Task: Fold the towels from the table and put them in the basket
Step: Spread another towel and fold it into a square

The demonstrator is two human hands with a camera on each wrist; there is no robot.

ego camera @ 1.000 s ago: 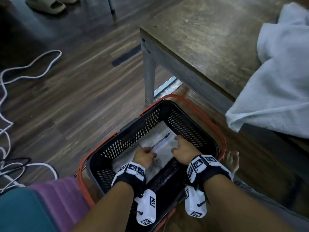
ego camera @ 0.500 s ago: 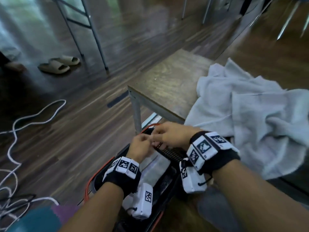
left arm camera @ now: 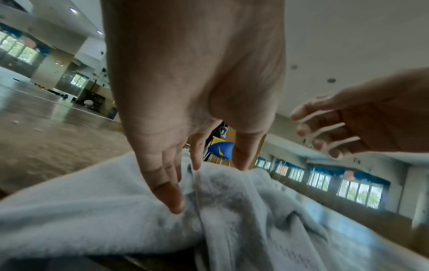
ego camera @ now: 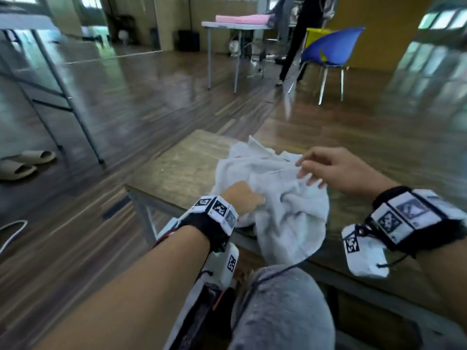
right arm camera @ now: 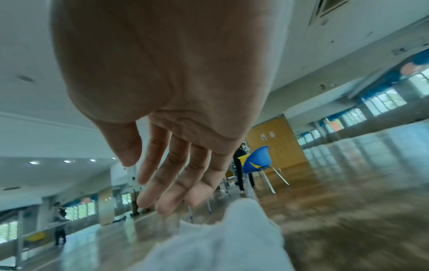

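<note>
A crumpled pale grey towel (ego camera: 285, 213) lies on the brown wooden table (ego camera: 177, 173), one end hanging over the near edge. My left hand (ego camera: 249, 198) reaches into its left folds; in the left wrist view the left hand (left arm camera: 209, 170) has straight fingers whose tips touch the towel (left arm camera: 92, 210). My right hand (ego camera: 310, 170) hovers open just above the towel's far right part, fingers spread, holding nothing. In the right wrist view the right hand (right arm camera: 148, 183) hangs over a peak of the towel (right arm camera: 232, 238). The black basket (ego camera: 202, 317) with its orange rim is mostly hidden under my left forearm.
My knee in grey trousers (ego camera: 283, 311) is under the table's near edge. Slippers (ego camera: 22, 162) and a white cable (ego camera: 12, 231) lie on the floor at left, by a metal frame (ego camera: 63, 97). A blue chair (ego camera: 331, 49), a folding table (ego camera: 235, 26) and a standing person (ego camera: 298, 34) are far behind.
Both hands left the folded towel in the basket and rose to the table. The left hand now touches the crumpled towel and the right hand has opened above it.
</note>
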